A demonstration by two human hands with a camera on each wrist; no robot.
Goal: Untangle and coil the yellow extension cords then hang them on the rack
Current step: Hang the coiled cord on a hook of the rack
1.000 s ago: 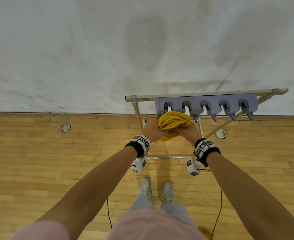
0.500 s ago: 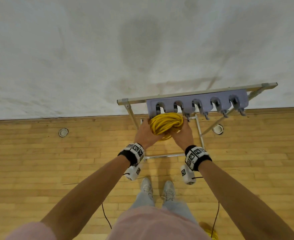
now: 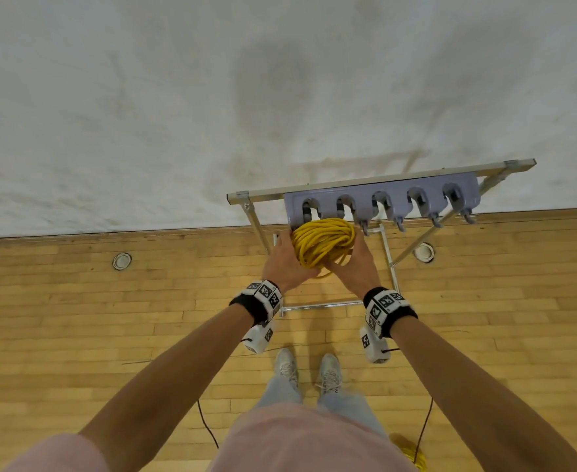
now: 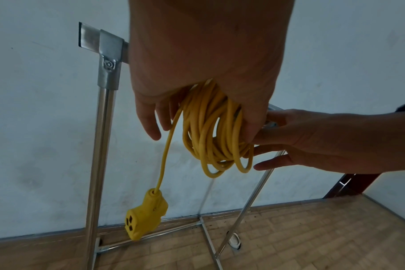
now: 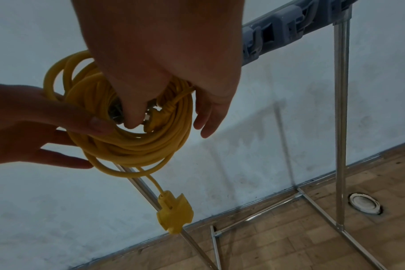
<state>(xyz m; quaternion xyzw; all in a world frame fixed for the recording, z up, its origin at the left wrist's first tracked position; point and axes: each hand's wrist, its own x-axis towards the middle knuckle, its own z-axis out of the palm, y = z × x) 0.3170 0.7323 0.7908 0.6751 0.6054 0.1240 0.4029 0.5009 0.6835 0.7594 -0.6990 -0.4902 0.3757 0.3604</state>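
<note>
We hold the cord coil (image 3: 322, 241) just below the rack (image 3: 380, 201): left hand (image 3: 282, 264) and right hand (image 3: 351, 265) cup its sides, fingers loosely curled.

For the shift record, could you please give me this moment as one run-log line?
step: hanging cord | left hand: holds coil | right hand: holds coil | rack: coil at leftmost hooks | socket end: dangling

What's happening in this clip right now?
A person is holding a coiled yellow extension cord up against the left end of the grey hook rack. The left hand cups one side of the coil, the right hand the other, thumb through the loops. The socket end dangles below. Another yellow cord lies on the floor behind.
</note>
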